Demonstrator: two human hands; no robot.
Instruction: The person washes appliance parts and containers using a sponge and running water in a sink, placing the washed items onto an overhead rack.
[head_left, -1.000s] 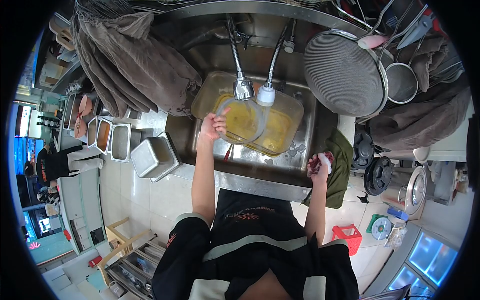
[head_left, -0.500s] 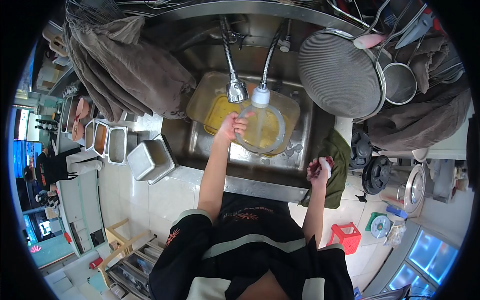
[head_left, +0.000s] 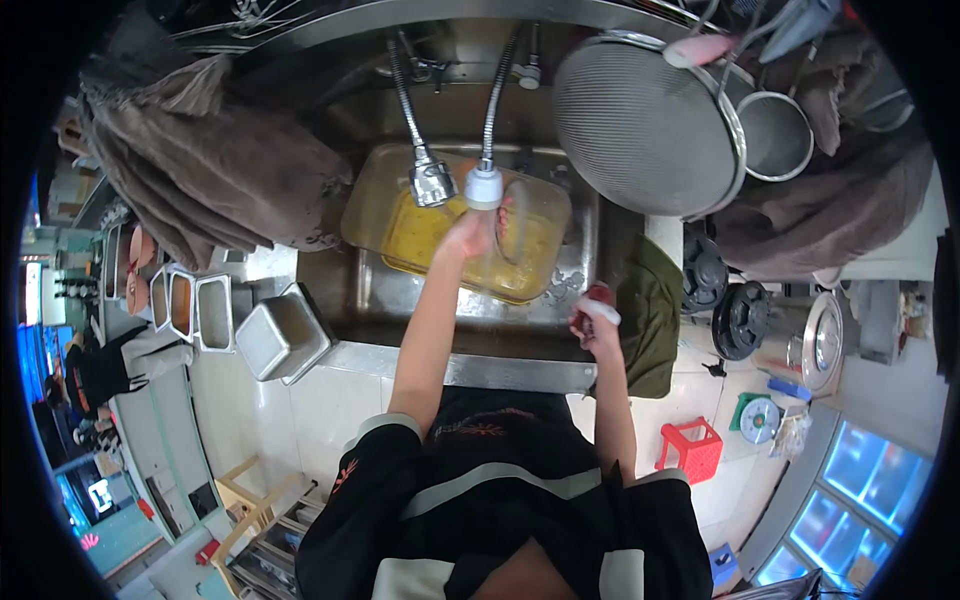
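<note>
My left hand (head_left: pixel 474 232) is under the white-tipped faucet (head_left: pixel 484 188), its fingers closed on a translucent ring (head_left: pixel 520 225) above the sink. Beneath it a clear rectangular tub (head_left: pixel 365 205) with a yellow piece (head_left: pixel 415 225) in it stands in the steel sink (head_left: pixel 345 300). A second, chrome faucet head (head_left: pixel 432 183) hangs just left of my hand. My right hand (head_left: pixel 594 318), near the sink's right front, is closed around a dark red and white scrubber-like item (head_left: pixel 600 294), blurred in part.
A green cloth (head_left: pixel 645 335) hangs over the sink's right edge. A large mesh strainer (head_left: pixel 650 125) is at the upper right, and grey cloths (head_left: pixel 215 160) lie at the left. Steel pans (head_left: pixel 283 338) stand to the left. A red stool (head_left: pixel 690 450) is on the floor; another person (head_left: pixel 100 370) is far left.
My left hand has moved the ring right and under the white-tipped faucet. My right hand has shifted up and inward with the red and white item. The view has also shifted.
</note>
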